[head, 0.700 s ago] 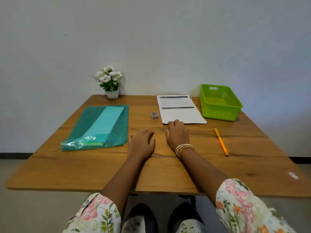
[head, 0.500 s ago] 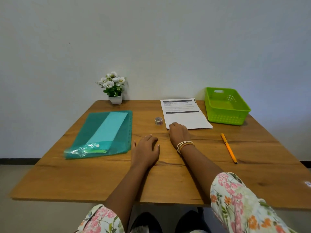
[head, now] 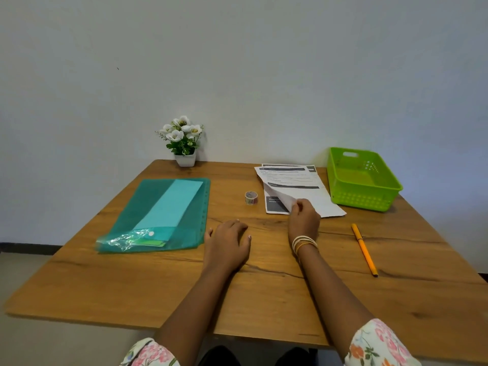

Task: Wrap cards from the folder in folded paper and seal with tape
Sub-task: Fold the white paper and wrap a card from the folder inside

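Note:
A teal plastic folder (head: 148, 220) lies on the left of the wooden table (head: 264, 294), with a pale sheet and something green showing through it. A small roll of patterned tape (head: 251, 197) stands mid-table. Printed white paper sheets (head: 298, 186) lie at the back right. My right hand (head: 303, 220) pinches the near-left corner of the top sheet and lifts it, showing a second printed sheet underneath. My left hand (head: 227, 243) rests flat on the table, palm down, holding nothing.
An empty green plastic basket (head: 361, 178) stands at the back right beside the papers. An orange pen (head: 364, 249) lies to the right of my right arm. A small white pot of white flowers (head: 184, 142) stands at the table's back edge against the wall.
My right hand has reached forward onto the paper stack and peeled up the corner of the top sheet. The camera has tilted. My left hand has stayed flat on the table.

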`<state>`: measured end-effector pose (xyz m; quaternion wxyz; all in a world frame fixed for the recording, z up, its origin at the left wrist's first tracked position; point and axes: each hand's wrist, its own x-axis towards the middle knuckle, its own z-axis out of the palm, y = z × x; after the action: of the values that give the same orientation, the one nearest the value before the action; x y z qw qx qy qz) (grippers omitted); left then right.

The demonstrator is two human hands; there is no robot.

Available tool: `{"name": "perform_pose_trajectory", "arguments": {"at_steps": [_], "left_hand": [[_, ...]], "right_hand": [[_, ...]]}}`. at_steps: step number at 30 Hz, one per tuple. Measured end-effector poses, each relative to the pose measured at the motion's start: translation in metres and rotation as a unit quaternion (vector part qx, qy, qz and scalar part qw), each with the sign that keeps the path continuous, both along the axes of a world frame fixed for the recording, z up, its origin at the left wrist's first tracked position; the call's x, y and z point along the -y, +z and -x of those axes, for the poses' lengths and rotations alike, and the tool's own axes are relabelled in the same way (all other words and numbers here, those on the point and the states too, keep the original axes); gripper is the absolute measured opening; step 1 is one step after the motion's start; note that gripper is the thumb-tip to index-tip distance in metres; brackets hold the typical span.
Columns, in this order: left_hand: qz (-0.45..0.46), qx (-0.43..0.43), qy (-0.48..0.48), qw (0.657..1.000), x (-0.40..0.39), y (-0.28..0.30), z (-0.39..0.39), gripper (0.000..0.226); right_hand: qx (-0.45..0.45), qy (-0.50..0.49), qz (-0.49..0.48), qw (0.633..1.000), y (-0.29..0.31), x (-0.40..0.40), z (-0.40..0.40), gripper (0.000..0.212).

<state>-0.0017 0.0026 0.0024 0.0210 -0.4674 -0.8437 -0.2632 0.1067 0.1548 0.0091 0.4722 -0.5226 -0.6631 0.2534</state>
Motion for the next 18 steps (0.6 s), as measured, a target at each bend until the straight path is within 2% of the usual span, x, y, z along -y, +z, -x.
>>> {"name": "perform_pose_trajectory", "arguments": {"at_steps": [4,12,15,18], "left_hand": [[0.0,0.005,0.001,1.0,0.002,0.002,-0.001,0.038],[-0.061,0.061,0.003,0.996,0.008,0.007,-0.002,0.032],[-0.14,0.159,0.012,0.977,0.012,0.005,0.003,0.029],[-0.263,0.314,0.028,0.912,0.021,0.012,0.004,0.026]], "right_hand": [[-0.095,-0.047,0.062,0.992,0.0,0.013,-0.021,0.015],[-0.156,-0.032,0.077,0.984,-0.009,0.044,-0.079,0.007],[-0.15,-0.002,0.059,0.987,-0.009,0.058,-0.099,0.02],[-0.118,0.047,0.045,0.991,-0.01,0.071,-0.12,0.026]]}}
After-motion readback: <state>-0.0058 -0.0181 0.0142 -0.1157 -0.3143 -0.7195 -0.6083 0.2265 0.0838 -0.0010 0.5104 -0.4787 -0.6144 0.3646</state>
